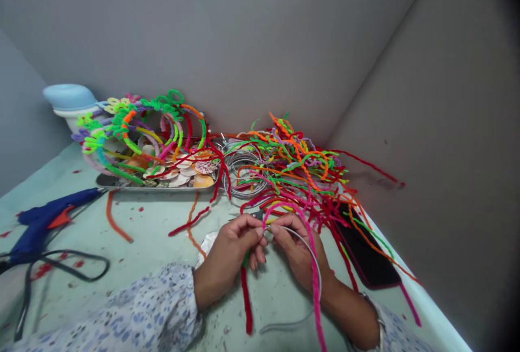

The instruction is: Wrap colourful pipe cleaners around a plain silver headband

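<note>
My left hand (235, 249) and my right hand (298, 246) meet over the table, fingertips pinched nearly together. Between them is the end of a grey wire (317, 281), which loops over my right hand and trails down onto the table. A pink pipe cleaner (314, 265) rises from the pinch at my left fingertips, arches over my right hand and hangs down past the wrist. Under my left hand a red pipe cleaner (246, 303) lies on the table. Pliers (258, 214) show partly just behind my fingers.
A metal tray (179, 189) with shells and colourful pipe-cleaner hoops (140, 116) stands at the back left. Right of it lie a wire coil (244, 170) and tangled pipe cleaners (292, 151). A blue glue gun (44, 222) is at left, a black phone (368, 249) at right.
</note>
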A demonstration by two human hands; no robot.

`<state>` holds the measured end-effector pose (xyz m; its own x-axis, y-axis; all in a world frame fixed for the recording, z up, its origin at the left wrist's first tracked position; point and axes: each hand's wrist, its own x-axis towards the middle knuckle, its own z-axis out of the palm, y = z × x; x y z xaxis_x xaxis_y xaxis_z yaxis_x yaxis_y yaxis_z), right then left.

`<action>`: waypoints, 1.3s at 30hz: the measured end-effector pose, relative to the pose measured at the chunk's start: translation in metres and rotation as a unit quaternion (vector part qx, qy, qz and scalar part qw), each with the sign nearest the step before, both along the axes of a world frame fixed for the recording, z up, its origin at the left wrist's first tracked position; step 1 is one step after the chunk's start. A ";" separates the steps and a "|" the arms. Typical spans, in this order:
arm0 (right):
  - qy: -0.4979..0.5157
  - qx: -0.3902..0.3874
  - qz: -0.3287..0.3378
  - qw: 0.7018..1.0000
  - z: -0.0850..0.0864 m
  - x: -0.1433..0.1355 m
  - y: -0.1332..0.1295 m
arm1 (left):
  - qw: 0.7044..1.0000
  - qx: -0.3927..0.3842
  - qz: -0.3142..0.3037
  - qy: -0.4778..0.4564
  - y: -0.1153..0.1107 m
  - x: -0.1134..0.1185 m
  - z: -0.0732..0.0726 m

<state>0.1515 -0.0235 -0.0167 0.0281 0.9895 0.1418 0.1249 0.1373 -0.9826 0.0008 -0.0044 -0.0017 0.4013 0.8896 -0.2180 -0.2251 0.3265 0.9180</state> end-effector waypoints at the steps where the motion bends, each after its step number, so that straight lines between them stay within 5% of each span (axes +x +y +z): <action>1: 0.001 -0.001 -0.003 1.000 0.000 0.000 0.000 | 1.000 0.010 -0.001 0.012 0.000 0.000 0.000; 15: -0.007 -0.007 -0.029 1.000 -0.009 0.001 0.003 | 0.980 0.101 0.038 0.170 -0.005 0.000 0.002; 29: 0.036 -0.052 0.030 0.998 -0.002 0.000 0.001 | 0.983 0.110 0.026 0.146 -0.002 -0.002 0.006; 39: 0.059 0.053 0.051 0.996 0.009 0.007 0.001 | 0.993 0.067 0.016 0.099 0.003 -0.004 0.007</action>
